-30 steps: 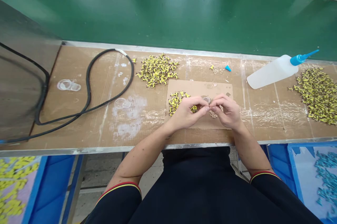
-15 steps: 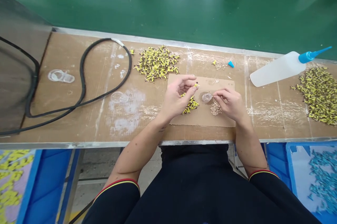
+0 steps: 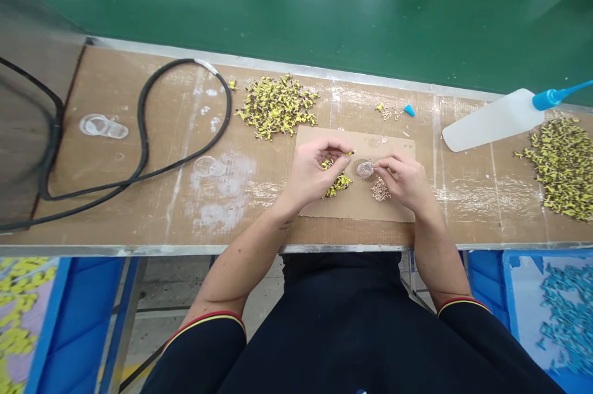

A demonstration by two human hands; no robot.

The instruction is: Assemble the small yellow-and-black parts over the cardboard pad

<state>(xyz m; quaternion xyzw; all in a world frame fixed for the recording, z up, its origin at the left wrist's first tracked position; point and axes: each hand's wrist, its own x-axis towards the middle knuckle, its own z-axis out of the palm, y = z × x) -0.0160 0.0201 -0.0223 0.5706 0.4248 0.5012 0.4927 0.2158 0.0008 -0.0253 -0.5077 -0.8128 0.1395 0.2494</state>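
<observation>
My left hand (image 3: 317, 168) pinches a small yellow-and-dark piece (image 3: 351, 153) between thumb and forefinger. Under and beside that hand lies a small heap of similar yellow pieces (image 3: 340, 184), partly covered by the fingers. My right hand (image 3: 404, 179) is closed in a pinch at the right rim of a small clear round dish (image 3: 364, 169); whatever its fingertips hold is too small to make out. Just below the dish is a little pile of tiny pale pieces (image 3: 380, 189). All of this rests on a cardboard sheet (image 3: 356, 211).
A large yellow heap (image 3: 277, 107) lies behind left, another (image 3: 565, 168) at far right. A white squeeze bottle (image 3: 495, 121) with blue nozzle lies near a blue cap (image 3: 409, 110). Black cable (image 3: 144, 128) loops at left. Blue bins (image 3: 509, 314) stand below the table edge.
The yellow piece in my left hand has tilted and moved slightly right, with the fingers closer together. My right hand stays by the dish. The whole view has shifted a little.
</observation>
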